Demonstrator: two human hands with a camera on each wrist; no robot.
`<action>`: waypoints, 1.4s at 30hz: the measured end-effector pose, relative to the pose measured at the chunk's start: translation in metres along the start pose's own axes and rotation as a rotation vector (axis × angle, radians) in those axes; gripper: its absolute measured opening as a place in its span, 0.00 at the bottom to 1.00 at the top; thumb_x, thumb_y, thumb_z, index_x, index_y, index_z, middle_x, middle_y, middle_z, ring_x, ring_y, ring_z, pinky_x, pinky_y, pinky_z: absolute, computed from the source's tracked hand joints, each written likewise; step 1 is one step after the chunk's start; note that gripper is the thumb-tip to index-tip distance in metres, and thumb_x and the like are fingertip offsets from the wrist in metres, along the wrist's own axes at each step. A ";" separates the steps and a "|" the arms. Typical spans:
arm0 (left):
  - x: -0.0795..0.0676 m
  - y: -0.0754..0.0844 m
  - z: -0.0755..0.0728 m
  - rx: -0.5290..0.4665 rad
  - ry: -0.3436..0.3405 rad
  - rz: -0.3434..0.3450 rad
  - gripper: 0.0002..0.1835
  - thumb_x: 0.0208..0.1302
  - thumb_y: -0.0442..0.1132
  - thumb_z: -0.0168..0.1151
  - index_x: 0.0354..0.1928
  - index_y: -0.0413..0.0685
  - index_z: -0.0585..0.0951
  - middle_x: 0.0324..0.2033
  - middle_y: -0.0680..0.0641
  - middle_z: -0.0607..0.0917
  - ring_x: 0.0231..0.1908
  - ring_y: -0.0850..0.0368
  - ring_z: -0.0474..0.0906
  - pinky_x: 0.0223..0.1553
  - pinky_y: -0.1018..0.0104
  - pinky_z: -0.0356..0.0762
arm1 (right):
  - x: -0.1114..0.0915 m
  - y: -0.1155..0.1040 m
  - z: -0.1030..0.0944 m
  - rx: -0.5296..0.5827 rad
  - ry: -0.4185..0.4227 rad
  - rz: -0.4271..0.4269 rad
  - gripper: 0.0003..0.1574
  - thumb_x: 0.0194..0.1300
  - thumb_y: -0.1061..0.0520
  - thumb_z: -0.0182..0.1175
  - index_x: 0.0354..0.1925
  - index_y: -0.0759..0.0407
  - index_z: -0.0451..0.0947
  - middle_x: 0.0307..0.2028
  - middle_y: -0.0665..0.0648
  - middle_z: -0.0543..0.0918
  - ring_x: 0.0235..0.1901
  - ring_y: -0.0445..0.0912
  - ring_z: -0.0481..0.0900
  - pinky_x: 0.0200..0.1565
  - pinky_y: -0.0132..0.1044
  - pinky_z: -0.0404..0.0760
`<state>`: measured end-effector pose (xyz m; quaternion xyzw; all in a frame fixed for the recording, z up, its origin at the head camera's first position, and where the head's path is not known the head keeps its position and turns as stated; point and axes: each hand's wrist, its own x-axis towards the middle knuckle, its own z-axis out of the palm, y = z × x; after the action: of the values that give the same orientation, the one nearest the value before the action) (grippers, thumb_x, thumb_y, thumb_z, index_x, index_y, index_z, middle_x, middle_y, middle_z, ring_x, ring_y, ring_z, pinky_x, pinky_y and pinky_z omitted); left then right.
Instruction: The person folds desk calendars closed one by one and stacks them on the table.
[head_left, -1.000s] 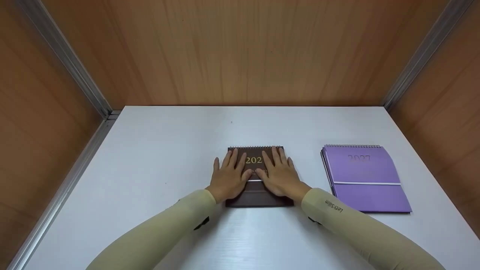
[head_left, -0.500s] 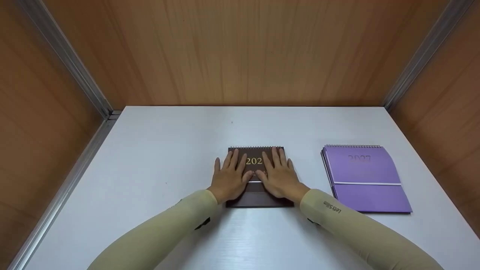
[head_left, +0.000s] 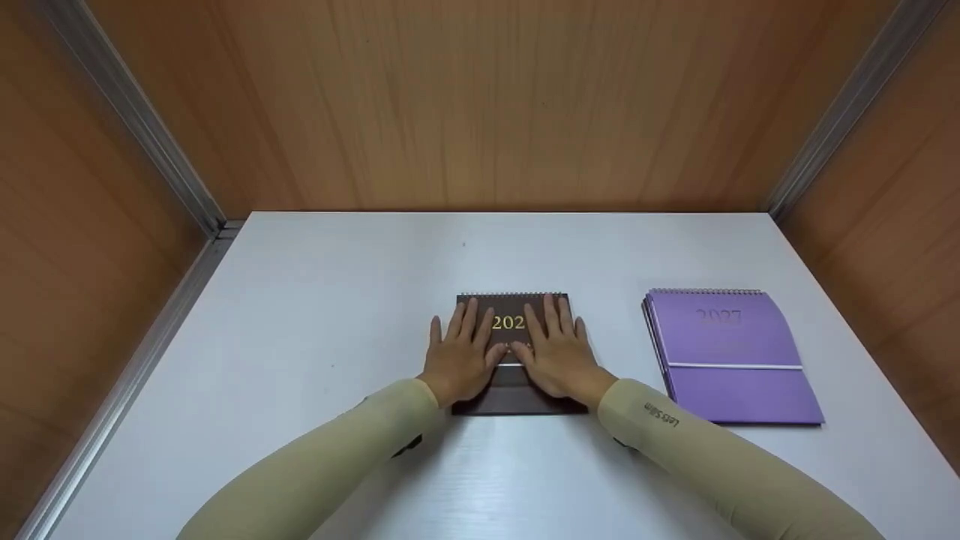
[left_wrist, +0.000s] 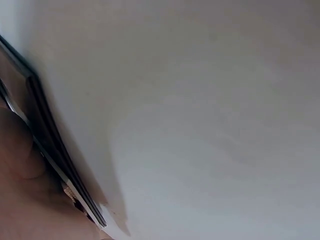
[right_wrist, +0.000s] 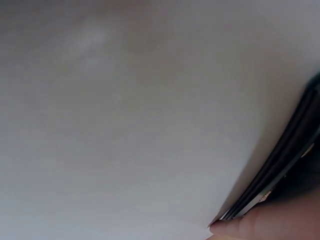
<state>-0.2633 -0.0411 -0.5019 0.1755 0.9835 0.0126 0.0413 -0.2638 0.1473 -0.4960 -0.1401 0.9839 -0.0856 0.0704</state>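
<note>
A dark brown spiral-bound desk calendar (head_left: 517,401) with gold digits lies flat in the middle of the white table in the head view. My left hand (head_left: 457,364) rests on its left half with the fingers straight and spread. On the right half lies my right hand (head_left: 559,356), palm down, its fingers also straight. The two thumbs almost meet over the cover and hide part of the lettering. In the left wrist view the calendar's edge (left_wrist: 55,135) shows beside the hand. The right wrist view shows the stacked layers of the calendar (right_wrist: 280,162) above the fingers.
A purple spiral-bound desk calendar (head_left: 735,394) marked 2027, with a white band across it, lies to the right on the white table (head_left: 337,300). Wooden panels (head_left: 480,105) with metal corner rails (head_left: 142,127) enclose the table at the back and sides.
Both hands stay on the brown calendar. Only a very slight shift of the forearms and of the calendar shows; the purple calendar lies where it was.
</note>
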 end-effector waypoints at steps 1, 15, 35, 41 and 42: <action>0.000 0.000 0.000 0.005 -0.005 -0.001 0.36 0.76 0.63 0.23 0.78 0.53 0.43 0.77 0.42 0.40 0.76 0.45 0.34 0.71 0.36 0.38 | 0.000 0.000 0.000 -0.003 0.003 0.000 0.44 0.76 0.32 0.29 0.78 0.52 0.37 0.76 0.65 0.33 0.75 0.62 0.29 0.71 0.62 0.41; -0.001 0.001 -0.004 0.024 -0.012 -0.018 0.37 0.76 0.63 0.24 0.78 0.52 0.43 0.77 0.42 0.41 0.76 0.45 0.36 0.71 0.36 0.40 | 0.003 -0.002 0.003 -0.033 0.003 -0.004 0.44 0.76 0.32 0.28 0.78 0.53 0.36 0.76 0.66 0.33 0.75 0.62 0.29 0.71 0.63 0.41; 0.003 0.000 -0.002 0.082 -0.041 -0.033 0.38 0.74 0.65 0.20 0.78 0.52 0.41 0.77 0.42 0.40 0.76 0.44 0.34 0.71 0.36 0.39 | 0.005 -0.004 0.003 -0.042 -0.002 -0.017 0.45 0.76 0.33 0.29 0.78 0.55 0.35 0.76 0.67 0.32 0.74 0.63 0.29 0.71 0.64 0.42; 0.002 0.000 -0.004 0.090 -0.056 -0.032 0.38 0.74 0.64 0.19 0.78 0.52 0.40 0.77 0.42 0.39 0.76 0.45 0.33 0.71 0.36 0.38 | 0.007 -0.003 0.006 -0.040 0.002 -0.010 0.45 0.76 0.33 0.30 0.78 0.55 0.35 0.76 0.67 0.32 0.74 0.63 0.29 0.71 0.64 0.41; 0.002 0.000 -0.004 0.094 -0.063 -0.034 0.37 0.74 0.64 0.18 0.78 0.53 0.39 0.77 0.42 0.38 0.76 0.45 0.33 0.71 0.37 0.38 | 0.007 -0.003 0.006 -0.037 0.002 -0.011 0.45 0.76 0.33 0.30 0.78 0.55 0.36 0.76 0.67 0.32 0.74 0.64 0.29 0.71 0.64 0.40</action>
<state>-0.2652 -0.0405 -0.4985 0.1609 0.9841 -0.0395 0.0640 -0.2689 0.1412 -0.5021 -0.1467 0.9846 -0.0677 0.0665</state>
